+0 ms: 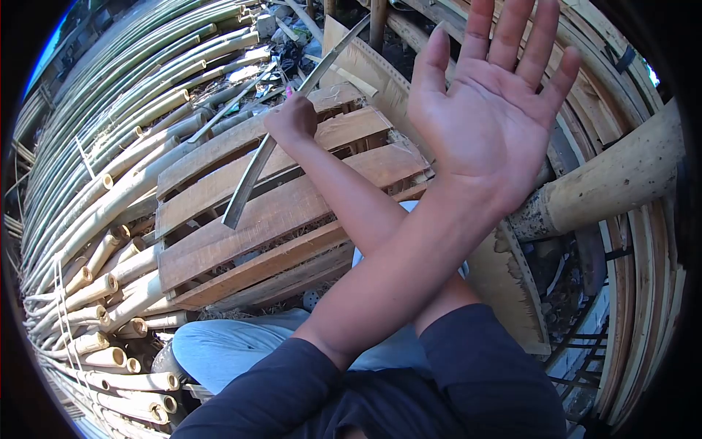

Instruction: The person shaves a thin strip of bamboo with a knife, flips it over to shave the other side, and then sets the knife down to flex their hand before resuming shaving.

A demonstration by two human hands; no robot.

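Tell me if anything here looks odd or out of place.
The arms are crossed: the left hand is raised on the right side, palm open toward the camera and empty, while the right hand on the left side grips a long thin strip slanting across the wooden pallet.

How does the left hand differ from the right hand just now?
The left hand is open, fingers spread and palm toward the camera, holding nothing. The right hand is closed in a fist round a long flat strip. The left hand is raised close to the camera, while the right hand is farther off, over the wooden pallet. The left forearm crosses above the right. Both hands are bare.
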